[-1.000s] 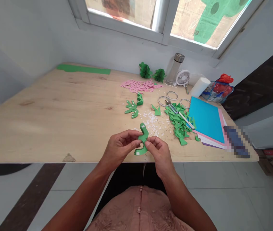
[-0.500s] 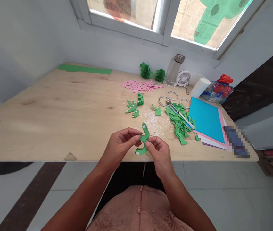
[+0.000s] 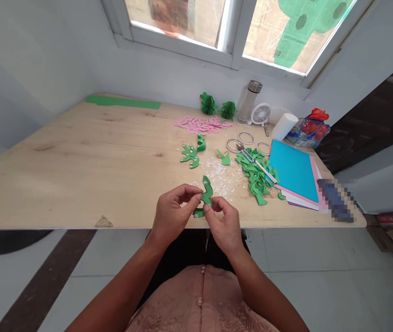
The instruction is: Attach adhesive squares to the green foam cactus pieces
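Near the table's front edge I hold a curved green paper cutout (image 3: 207, 188) with small white squares of tape on it. My left hand (image 3: 177, 207) pinches its left side between thumb and fingers. On its right side, my right hand (image 3: 222, 221) grips it lower down, the thumb pressed on the paper. The cutout's lower end bends back under my fingers, partly hidden. Beyond my hands lie a taped green cutout (image 3: 188, 153) and a small stack of green cutouts (image 3: 201, 143). White paper bits (image 3: 221, 177) are scattered just past my right hand.
Green scraps (image 3: 257, 177) lie at right with a utility knife (image 3: 247, 153) on top and tape rolls (image 3: 245, 138) behind. Further right are blue paper (image 3: 293, 170) and a phone (image 3: 335, 200). At the back stand a bottle (image 3: 250, 101), a fan (image 3: 260, 114) and pink cutouts (image 3: 199, 124).
The cutout's lower part has folded back and looks shorter. My right thumb has shifted left and slightly down along it. The whole view has tilted a little.
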`<act>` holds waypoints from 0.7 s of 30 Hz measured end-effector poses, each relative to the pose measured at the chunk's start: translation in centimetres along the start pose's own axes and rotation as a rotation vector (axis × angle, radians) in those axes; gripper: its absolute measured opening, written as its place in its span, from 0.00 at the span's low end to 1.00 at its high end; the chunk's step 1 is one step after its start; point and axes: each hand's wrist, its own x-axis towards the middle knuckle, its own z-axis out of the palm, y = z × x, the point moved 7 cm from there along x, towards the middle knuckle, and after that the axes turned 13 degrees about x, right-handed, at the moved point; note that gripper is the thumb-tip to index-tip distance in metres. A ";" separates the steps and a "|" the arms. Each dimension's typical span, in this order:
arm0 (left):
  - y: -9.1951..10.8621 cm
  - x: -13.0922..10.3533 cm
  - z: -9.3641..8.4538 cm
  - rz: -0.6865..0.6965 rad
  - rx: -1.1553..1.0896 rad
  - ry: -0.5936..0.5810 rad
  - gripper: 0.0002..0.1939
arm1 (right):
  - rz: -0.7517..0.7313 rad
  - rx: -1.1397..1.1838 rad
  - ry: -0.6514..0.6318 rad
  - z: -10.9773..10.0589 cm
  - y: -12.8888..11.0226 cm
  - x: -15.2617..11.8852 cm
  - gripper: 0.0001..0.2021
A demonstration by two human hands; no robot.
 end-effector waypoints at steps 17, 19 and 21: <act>3.5 -4.4 -0.3 0.363 0.470 0.296 0.05 | -0.407 -0.718 0.072 1.2 -2.8 -2.3 0.09; 3.3 -4.6 -0.5 0.330 0.447 0.298 0.05 | -0.396 -0.718 0.058 1.2 -2.9 -2.5 0.08; 3.2 -4.8 -0.6 0.314 0.432 0.296 0.05 | -0.379 -0.694 0.046 1.2 -2.9 -2.8 0.08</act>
